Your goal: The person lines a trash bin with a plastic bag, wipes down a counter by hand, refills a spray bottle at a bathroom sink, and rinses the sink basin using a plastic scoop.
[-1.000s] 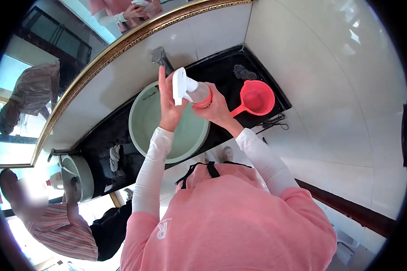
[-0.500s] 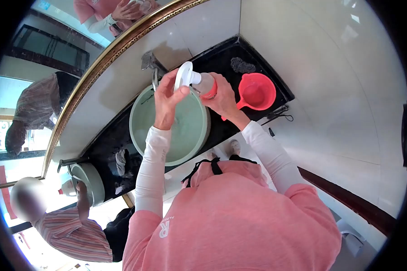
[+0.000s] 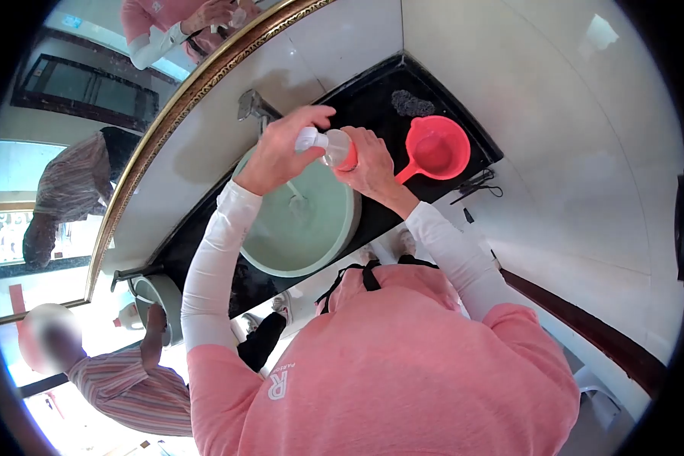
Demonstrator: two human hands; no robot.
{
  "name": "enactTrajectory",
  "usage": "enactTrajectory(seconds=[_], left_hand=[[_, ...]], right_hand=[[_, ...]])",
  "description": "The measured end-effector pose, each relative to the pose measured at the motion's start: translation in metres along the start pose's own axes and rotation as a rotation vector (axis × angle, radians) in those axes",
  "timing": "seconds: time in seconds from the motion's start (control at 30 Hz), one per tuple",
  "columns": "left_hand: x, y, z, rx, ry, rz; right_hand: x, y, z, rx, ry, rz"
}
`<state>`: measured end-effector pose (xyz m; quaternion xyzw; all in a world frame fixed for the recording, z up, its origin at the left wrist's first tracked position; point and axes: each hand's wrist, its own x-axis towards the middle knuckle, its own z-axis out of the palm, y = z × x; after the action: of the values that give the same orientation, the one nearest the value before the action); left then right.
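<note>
My right hand (image 3: 372, 169) is wrapped around the body of a clear plastic bottle (image 3: 340, 144), whose lower part is pinkish-red. The bottle lies tilted, its white top (image 3: 311, 140) pointing left. My left hand (image 3: 281, 152) closes around that top with the thumb below, while a finger stretches out above it. Both hands are over the far rim of a pale green round basin (image 3: 270, 267). Inside the basin a white stream (image 3: 296, 192) falls and breaks the water's surface. The tap (image 3: 254, 106) behind is partly covered by my left hand.
A red dipper (image 3: 441, 148) and a dark grey scrubber (image 3: 412, 103) sit on the black counter (image 3: 384, 201) to the right. Dark cords (image 3: 480, 185) lie by the edge. At left, a person in a striped shirt (image 3: 129, 387) stands at another basin (image 3: 167, 296). A gold-framed mirror (image 3: 159, 125) curves behind.
The wide white disc on the bottle's top no longer shows. My left hand has moved round the top, its forearm swinging left over the cloths. The stream in the basin shows more clearly.
</note>
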<state>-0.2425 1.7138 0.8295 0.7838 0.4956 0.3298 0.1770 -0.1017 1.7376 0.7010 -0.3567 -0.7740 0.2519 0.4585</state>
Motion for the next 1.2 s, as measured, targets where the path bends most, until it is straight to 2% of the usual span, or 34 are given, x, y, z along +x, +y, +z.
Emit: enactTrajectory(seconds=[0.07,0.13,0.17,0.23,0.27,0.33,0.4,0.47,0.53,0.57,0.63,0.67,0.73,0.77,0.8,0.87,0.93,1.0,1.1,1.2], left_hand=[[0.005,0.001,-0.005,0.008,0.005,-0.066],[0.006,-0.004,-0.016,0.361,-0.507,-0.437],[0.008,-0.002,-0.018,0.362,-0.511,-0.432],[0.011,0.006,-0.018,0.501,-0.597,-0.105],[0.009,0.01,-0.012,0.495,-0.605,-0.095],[0.003,0.015,0.0,0.933,-0.42,0.429],[0.001,0.007,0.001,0.916,-0.449,0.432],[0.002,0.013,0.0,0.911,-0.483,0.427],[0.002,0.023,0.0,0.548,-0.409,0.289],[0.01,0.025,-0.003,0.555,-0.41,0.284],[0.032,0.022,-0.01,0.556,-0.14,0.2],[0.031,0.023,-0.011,0.562,-0.142,0.202],[0.03,0.022,-0.011,0.195,0.139,-0.415],[0.021,0.008,-0.005,-0.06,0.262,-0.496],[0.006,-0.002,0.013,-0.059,0.262,-0.486],[-0.023,-0.006,0.058,-0.202,0.645,-0.395],[-0.029,0.007,0.087,-0.234,0.694,-0.446],[-0.029,0.016,0.102,-0.266,0.758,-0.519],[-0.016,0.026,0.103,-0.473,0.92,-0.452],[-0.026,0.01,0.103,-0.643,0.863,-0.374]], right_hand=[[-0.001,-0.003,0.0,-0.061,-0.006,-0.002],[-0.001,-0.008,-0.002,-0.075,-0.015,-0.02],[0.0,-0.009,-0.004,-0.093,-0.022,-0.041],[0.001,-0.01,-0.006,-0.055,-0.033,-0.029],[-0.001,-0.011,-0.007,-0.01,-0.053,-0.02],[-0.003,-0.013,-0.006,0.028,-0.001,0.015],[-0.006,-0.011,-0.006,0.076,0.05,0.04],[-0.011,-0.006,-0.002,-0.076,0.007,0.025],[-0.016,0.001,0.003,-0.097,0.022,0.05],[-0.018,0.002,0.002,-0.126,0.028,0.076],[-0.021,0.003,-0.002,-0.147,0.062,0.076],[-0.021,0.002,-0.005,-0.177,0.095,0.079],[-0.022,-0.001,-0.009,-0.203,0.083,0.109],[-0.022,-0.002,-0.01,-0.203,0.137,0.136],[-0.02,-0.003,-0.012,-0.204,0.194,0.161],[-0.019,-0.006,-0.011,-0.193,0.239,0.193],[-0.02,-0.009,-0.009,-0.189,0.262,0.231],[-0.022,-0.014,-0.005,-0.202,0.303,0.164],[-0.024,-0.02,0.001,-0.2,0.323,0.146],[-0.025,-0.026,0.002,-0.114,0.316,0.136]])
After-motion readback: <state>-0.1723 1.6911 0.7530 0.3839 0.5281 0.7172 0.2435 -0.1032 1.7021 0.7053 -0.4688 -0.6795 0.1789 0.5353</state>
